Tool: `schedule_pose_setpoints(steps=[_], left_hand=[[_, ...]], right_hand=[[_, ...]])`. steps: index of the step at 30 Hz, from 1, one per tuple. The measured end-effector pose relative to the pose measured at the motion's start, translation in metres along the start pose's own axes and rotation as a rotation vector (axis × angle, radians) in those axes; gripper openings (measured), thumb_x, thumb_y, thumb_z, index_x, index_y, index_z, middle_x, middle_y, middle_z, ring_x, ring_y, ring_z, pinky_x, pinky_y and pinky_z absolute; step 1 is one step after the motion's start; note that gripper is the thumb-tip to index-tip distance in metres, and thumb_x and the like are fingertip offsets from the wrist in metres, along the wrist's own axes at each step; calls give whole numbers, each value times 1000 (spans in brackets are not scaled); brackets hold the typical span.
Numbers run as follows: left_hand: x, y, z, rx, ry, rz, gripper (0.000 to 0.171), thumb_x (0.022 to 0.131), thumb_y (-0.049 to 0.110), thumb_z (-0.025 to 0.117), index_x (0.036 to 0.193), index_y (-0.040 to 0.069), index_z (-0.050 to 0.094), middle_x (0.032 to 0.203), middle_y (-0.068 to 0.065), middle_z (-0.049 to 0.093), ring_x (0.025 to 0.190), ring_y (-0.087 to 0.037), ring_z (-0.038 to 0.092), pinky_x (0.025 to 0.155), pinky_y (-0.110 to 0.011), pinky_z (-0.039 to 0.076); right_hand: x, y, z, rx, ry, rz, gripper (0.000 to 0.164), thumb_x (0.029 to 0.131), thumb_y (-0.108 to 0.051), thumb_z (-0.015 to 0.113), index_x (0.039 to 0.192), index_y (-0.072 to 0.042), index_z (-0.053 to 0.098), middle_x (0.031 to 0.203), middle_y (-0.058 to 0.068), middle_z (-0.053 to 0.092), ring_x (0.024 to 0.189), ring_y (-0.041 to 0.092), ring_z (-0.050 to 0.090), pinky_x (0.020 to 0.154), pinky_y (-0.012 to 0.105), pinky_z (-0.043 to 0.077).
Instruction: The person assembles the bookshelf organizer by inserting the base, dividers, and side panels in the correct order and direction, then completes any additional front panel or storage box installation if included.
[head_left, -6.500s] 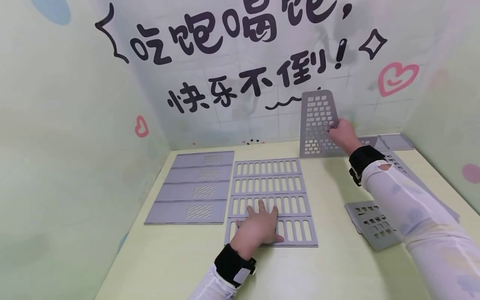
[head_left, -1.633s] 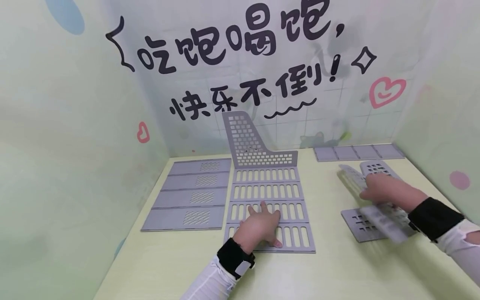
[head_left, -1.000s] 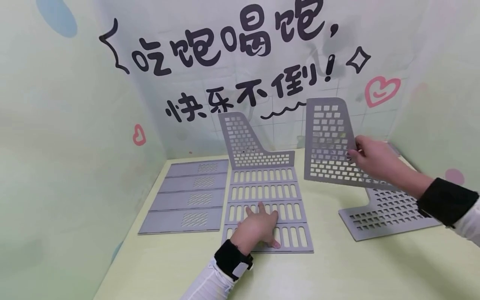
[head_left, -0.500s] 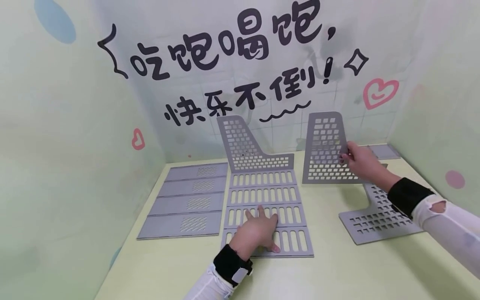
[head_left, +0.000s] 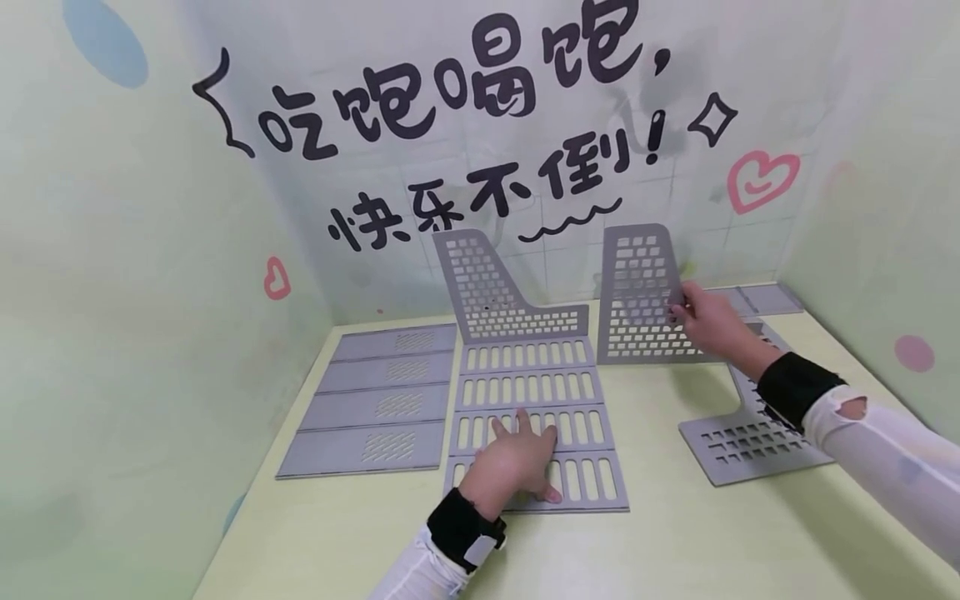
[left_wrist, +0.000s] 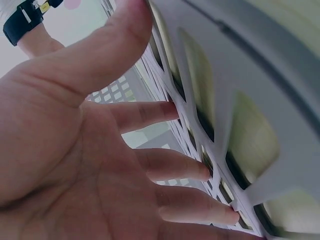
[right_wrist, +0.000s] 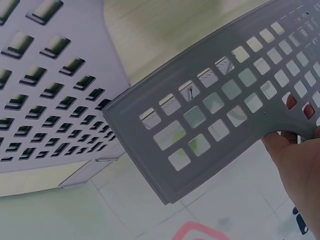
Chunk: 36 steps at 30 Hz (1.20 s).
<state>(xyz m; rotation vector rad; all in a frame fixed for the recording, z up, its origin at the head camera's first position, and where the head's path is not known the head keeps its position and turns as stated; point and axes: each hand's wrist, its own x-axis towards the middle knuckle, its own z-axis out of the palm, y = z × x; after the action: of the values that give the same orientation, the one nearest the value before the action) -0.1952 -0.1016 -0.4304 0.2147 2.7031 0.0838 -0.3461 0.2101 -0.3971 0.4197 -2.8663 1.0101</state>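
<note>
Resting on the slotted panel (head_left: 570, 408), fingers spread wide, there's my left hand (head_left: 513, 462); my right hand (head_left: 708, 321) grips the upright perforated panel (head_left: 637, 296) at half past one from it! L-shaped panel (head_left: 495, 292) standing at twelve; on the counter (head_left: 660, 550), flat perforated panel (head_left: 750, 454) at three, four-strip panel (head_left: 367, 407) at nine.

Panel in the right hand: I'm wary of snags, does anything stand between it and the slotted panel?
Nothing visible stands between the held panel and the slotted panel; the other standing panel is at the slotted one's far edge.
</note>
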Motion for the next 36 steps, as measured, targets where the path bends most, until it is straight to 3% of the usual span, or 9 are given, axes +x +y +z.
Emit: schedule_pose_setpoints(steps=[8, 13, 17, 21, 25, 36], left_hand=[[-1, 1, 0, 16, 10, 6, 104, 76, 50, 92, 164, 25, 41, 176, -25, 21, 156, -63, 24, 104, -82, 46], [-1, 1, 0, 16, 14, 7, 104, 76, 50, 92, 164, 25, 42, 176, -26, 21, 155, -64, 24, 103, -82, 46], [-1, 2, 0, 14, 15, 4, 105, 76, 49, 92, 164, 25, 42, 176, -26, 21, 156, -64, 24, 104, -82, 46], [1, 2, 1, 8, 14, 1, 105, 75, 50, 93, 164, 25, 42, 176, -25, 20, 156, -64, 23, 104, -82, 46], [4, 2, 2, 9, 14, 3, 105, 75, 50, 93, 164, 26, 43, 176, -25, 21, 156, -64, 23, 104, -82, 46], [3, 2, 1, 48, 14, 21, 105, 76, 52, 92, 164, 24, 42, 175, -28, 22, 153, -66, 27, 100, -81, 49]], right_hand=[[3, -3, 6, 14, -10, 12, 27, 113, -8, 43, 134, 9, 48, 128, 36, 64, 108, 43, 64, 84, 47, 53], [6, -4, 12, -2, 15, -27, 23, 112, -7, 45, 128, 8, 51, 119, 34, 67, 100, 41, 65, 80, 47, 53], [8, -9, 17, -5, 29, -66, 25, 111, -6, 47, 130, 10, 52, 117, 33, 69, 105, 46, 68, 86, 54, 55], [12, -13, 24, -5, 33, -90, 20, 111, -5, 47, 126, 8, 52, 113, 31, 71, 105, 45, 69, 84, 52, 55], [14, -16, 27, -9, 35, -69, 14, 111, -6, 46, 119, 6, 50, 113, 32, 70, 101, 43, 69, 79, 48, 53], [18, -24, 31, 56, -14, 26, 23, 114, -13, 44, 124, 7, 46, 110, 27, 61, 94, 35, 59, 76, 41, 50]])
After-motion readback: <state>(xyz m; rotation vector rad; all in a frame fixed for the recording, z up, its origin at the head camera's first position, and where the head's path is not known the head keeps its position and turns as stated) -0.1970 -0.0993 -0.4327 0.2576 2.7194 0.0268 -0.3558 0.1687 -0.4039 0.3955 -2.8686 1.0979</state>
